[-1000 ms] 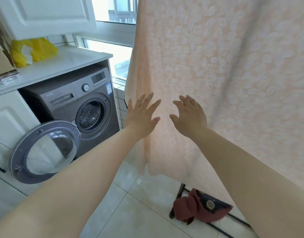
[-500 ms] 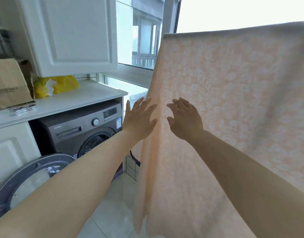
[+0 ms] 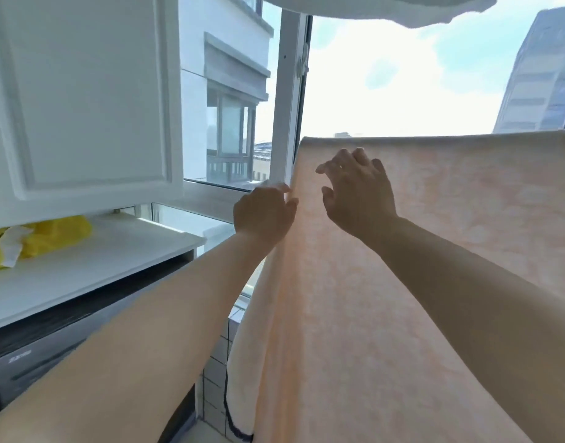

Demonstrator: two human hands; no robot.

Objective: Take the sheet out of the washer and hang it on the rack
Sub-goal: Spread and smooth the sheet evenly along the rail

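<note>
The peach patterned sheet [image 3: 418, 282] hangs draped over a rail, its top fold running level across the right half of the view; the rack itself is hidden under it. My left hand [image 3: 263, 215] is at the sheet's left edge just below the fold, fingers curled and pinching that edge. My right hand [image 3: 357, 193] lies on the front of the sheet near the top left corner, fingers spread and loosely bent, touching the cloth. The grey washer [image 3: 35, 356] shows only its top panel at the lower left, under the counter.
A white wall cabinet door [image 3: 83, 100] hangs at upper left above a white counter [image 3: 115, 260] with a yellow bag [image 3: 51, 238]. The window frame [image 3: 287, 100] stands behind the sheet's left edge. Another white cloth [image 3: 386, 8] hangs overhead. White tiles [image 3: 217, 372] line the low wall.
Both hands rose along the sheet towards its top fold as the view tilted up. My left hand moved to the sheet's left edge and its fingers curled onto it.
</note>
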